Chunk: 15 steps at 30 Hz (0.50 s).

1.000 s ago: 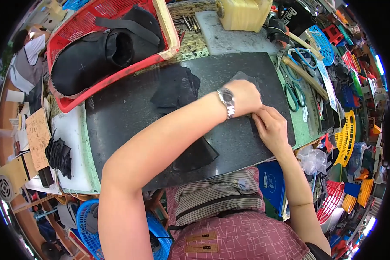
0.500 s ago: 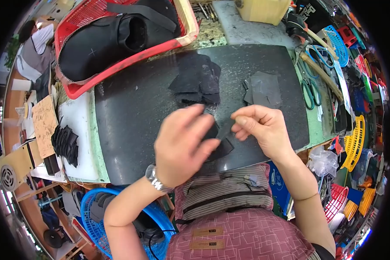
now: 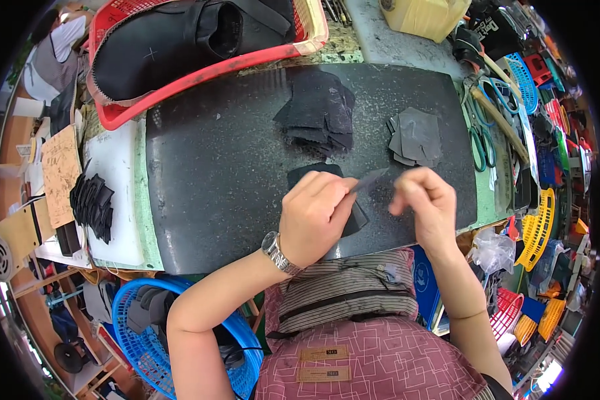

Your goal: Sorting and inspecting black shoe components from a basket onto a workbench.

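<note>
My left hand [image 3: 317, 215], with a metal watch on its wrist, pinches a thin grey sheet piece [image 3: 371, 179] between thumb and fingertips. The sheet sticks out toward my right hand [image 3: 428, 208], which is closed with curled fingers a short way off; whatever it may hold is hidden. Under and beside my left hand lies a dark flat piece [image 3: 357, 219], partly covered. Beyond the hands rests a stack of black pieces [image 3: 319, 110]. To its right sits a smaller pile of grey pieces [image 3: 417, 135]. All lie on a black board [image 3: 213, 193].
A red basket [image 3: 200, 79] with a large black stitched item [image 3: 157, 57] stands at the far left. Scissors [image 3: 481, 137] and a wooden-handled tool [image 3: 503, 127] lie on the right. Black pieces [image 3: 93, 205] fan out at left. A blue basket [image 3: 140, 347] is below the table edge.
My left hand has turned and moved right, now pinching the grey sheet. My right hand has drawn back, nearer me and to the right, uncovering the grey pile. The view has shifted slightly.
</note>
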### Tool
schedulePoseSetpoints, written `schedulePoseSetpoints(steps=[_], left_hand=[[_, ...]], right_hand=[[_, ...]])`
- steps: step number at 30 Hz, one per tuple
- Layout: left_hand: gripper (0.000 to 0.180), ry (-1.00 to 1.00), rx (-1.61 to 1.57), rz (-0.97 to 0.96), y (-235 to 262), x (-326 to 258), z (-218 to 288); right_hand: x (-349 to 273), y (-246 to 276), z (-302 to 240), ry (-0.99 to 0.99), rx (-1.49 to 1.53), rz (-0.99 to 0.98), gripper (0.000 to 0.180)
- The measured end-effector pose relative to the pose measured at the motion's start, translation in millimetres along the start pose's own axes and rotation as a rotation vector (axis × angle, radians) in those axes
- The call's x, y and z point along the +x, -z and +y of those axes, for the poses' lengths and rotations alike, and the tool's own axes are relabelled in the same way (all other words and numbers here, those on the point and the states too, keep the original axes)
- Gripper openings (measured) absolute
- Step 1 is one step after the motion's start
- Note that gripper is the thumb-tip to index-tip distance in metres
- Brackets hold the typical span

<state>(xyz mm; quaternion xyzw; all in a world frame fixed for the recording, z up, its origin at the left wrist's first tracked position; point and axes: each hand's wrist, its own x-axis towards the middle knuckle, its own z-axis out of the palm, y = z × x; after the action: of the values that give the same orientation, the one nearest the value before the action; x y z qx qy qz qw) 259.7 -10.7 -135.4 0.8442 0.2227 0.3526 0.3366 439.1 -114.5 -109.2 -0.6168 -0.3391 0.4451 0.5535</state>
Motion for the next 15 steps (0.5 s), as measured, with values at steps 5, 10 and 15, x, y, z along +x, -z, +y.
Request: schedulePoseSetpoints(steps=[5, 10, 15], left_hand=[[0.027, -0.652, 0.539, 0.01, 18.3, -0.5, 19.7], [0.068, 0.132, -0.106, -0.061, 53.1, -6.7, 13.5], [0.059, 0.785, -0.543, -0.162, 49.6, -27.3, 12.1]], right_hand=[[-4.1, -5.0, -13.3, -0.224, 0.136, -0.066, 0.013], [4.7, -12.3, -16.1, -0.147, -0.067, -0.067, 0.013], [14.6, -36.1, -11.9, -0.258, -0.172, -0.277, 0.02]])
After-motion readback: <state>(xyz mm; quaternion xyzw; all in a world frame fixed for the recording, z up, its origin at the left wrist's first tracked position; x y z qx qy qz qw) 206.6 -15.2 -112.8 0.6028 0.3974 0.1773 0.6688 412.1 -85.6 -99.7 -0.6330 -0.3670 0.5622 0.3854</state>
